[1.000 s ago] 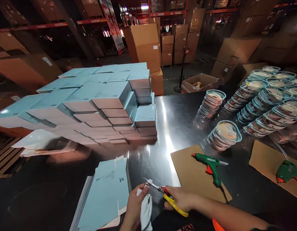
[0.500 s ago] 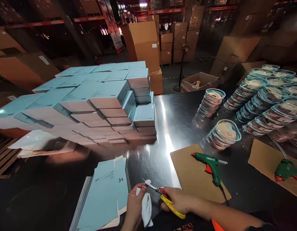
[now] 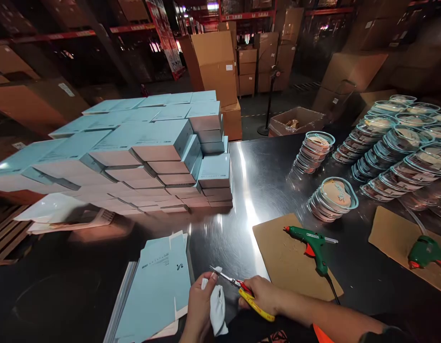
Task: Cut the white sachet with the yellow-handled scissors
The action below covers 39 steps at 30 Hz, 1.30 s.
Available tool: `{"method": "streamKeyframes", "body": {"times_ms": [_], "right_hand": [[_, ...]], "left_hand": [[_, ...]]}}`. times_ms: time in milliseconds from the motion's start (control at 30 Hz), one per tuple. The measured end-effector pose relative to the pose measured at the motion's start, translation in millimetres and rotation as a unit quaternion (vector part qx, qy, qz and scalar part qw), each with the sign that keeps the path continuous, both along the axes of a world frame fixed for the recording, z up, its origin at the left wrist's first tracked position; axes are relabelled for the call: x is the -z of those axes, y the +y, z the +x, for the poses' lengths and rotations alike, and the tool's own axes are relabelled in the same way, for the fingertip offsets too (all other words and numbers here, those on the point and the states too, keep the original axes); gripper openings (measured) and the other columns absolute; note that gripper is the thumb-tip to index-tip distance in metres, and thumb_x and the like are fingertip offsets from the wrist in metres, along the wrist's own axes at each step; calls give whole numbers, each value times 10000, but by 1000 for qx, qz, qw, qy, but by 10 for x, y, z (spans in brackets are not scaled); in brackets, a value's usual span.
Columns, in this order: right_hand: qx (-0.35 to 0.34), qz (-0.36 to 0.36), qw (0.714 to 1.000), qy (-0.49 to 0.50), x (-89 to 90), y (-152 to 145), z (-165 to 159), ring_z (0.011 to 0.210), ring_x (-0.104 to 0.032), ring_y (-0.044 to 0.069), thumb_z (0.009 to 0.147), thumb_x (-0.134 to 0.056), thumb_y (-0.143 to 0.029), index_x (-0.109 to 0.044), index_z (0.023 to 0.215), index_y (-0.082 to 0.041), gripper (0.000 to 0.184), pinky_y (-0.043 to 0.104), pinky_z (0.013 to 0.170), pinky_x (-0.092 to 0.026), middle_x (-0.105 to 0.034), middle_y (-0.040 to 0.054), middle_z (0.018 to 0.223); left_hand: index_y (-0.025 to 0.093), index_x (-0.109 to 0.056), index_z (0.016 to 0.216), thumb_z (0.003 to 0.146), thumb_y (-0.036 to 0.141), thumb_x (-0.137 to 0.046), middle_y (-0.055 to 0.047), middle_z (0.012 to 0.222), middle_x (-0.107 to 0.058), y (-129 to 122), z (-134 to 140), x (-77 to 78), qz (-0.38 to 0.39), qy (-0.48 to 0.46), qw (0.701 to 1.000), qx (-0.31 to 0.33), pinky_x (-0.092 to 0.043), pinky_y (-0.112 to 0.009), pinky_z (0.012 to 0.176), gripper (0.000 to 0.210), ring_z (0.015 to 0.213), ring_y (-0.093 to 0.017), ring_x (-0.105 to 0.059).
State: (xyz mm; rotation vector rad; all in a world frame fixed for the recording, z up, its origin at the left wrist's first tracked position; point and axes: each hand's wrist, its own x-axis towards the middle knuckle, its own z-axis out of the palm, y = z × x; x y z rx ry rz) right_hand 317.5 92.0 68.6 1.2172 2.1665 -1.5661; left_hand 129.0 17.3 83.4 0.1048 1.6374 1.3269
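The scissors (image 3: pixel 242 290), red and yellow in the handles, lie low at the near edge of the steel table (image 3: pixel 263 181), gripped in my right hand (image 3: pixel 265 295) with the blade tips touching the white cloth (image 3: pixel 217 309) that my left hand (image 3: pixel 201 305) pinches closed. Just left lie flat blue box blanks (image 3: pixel 156 286). To the right a green glue gun (image 3: pixel 311 243) rests on a cardboard sheet (image 3: pixel 285 262), with stacked blue boxes (image 3: pixel 152 152) beyond.

I see the boxes (image 3: pixel 163 152) stacked at the worktop's (image 3: pixel 263 176) rear left | flat cartons (image 3: pixel 156 286) in front of them, near edge | glue gun (image 3: pixel 311 243) on a cardboard sheet (image 3: pixel 285 262) right of the cartons | container rows (image 3: pixel 392 147) far right, behind a second glue gun (image 3: pixel 425 250) | floor fan (image 3: pixel 272 100) beyond the worktop.
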Motion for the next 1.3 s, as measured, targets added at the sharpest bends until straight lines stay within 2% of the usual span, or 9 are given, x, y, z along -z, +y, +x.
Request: {"method": "streamKeyframes", "body": {"times_ms": [233,367,533,633,733,867,1000,1133,1300], "right_hand": [[2,-24,1000,2,-20,-5,10,648,-435,121,814,-746,-359,-479,686,-237,320,284,583,-293,-444,-83,625],[-17,1,1000,-4,24,-1,10,633,-405,124,819,-730,-399,-469,681,-240,335,291,592,-278,-416,-81,616],[-65,49,997,0,83,21,9,767,-518,191,820,-726,-453,-631,859,-228,247,319,656,-297,-594,-4,828],[-88,55,995,-1,96,38,20,815,-595,243,842,-718,-496,-676,962,-218,305,336,655,-316,-685,55,931],[-96,56,994,0,103,48,38,832,-619,257,844,-724,-512,-680,1006,-216,340,339,658,-321,-705,63,966],[-76,47,996,4,121,37,50,775,-545,203,828,-721,-500,-604,863,-232,294,326,646,-304,-620,6,850],[-45,16,999,7,151,16,48,658,-451,146,807,-709,-379,-483,714,-245,279,311,606,-284,-469,-57,675],[-18,-17,1000,9,212,8,51,622,-438,130,793,-712,-336,-490,663,-237,276,298,585,-279,-436,-75,599],[14,-35,999,14,346,6,72,628,-422,131,813,-738,-348,-511,641,-227,310,294,602,-300,-418,-74,597]], "left_hand": [[178,-642,682,220,790,-997,87,456,-440,-19,-22,41,-1,-16,1000,1,-283,-224,472,845,468,-86,-367],[184,-622,677,228,814,-984,95,469,-426,-44,-37,90,8,-4,1000,9,-260,-225,495,854,477,-81,-348],[164,-621,699,447,814,-970,76,552,-479,-101,-70,192,48,36,996,68,-253,-219,588,779,570,-83,-355],[172,-631,681,463,820,-958,64,563,-493,-120,-124,307,48,39,992,106,-270,-249,593,758,596,-108,-361],[177,-633,695,517,808,-946,57,592,-518,-134,-179,416,52,44,990,125,-300,-260,614,726,618,-121,-379],[179,-644,702,554,781,-947,52,610,-532,-157,-204,493,57,48,988,133,-318,-266,629,690,633,-129,-400],[175,-644,726,576,772,-948,52,632,-546,-166,-184,532,60,39,988,138,-329,-250,630,686,642,-121,-416],[180,-617,740,553,794,-946,65,594,-518,-159,-164,577,53,26,990,129,-333,-242,600,721,594,-109,-408],[160,-661,753,549,787,-954,46,599,-563,-163,-153,606,51,28,991,119,-339,-235,598,721,597,-112,-446]]}}
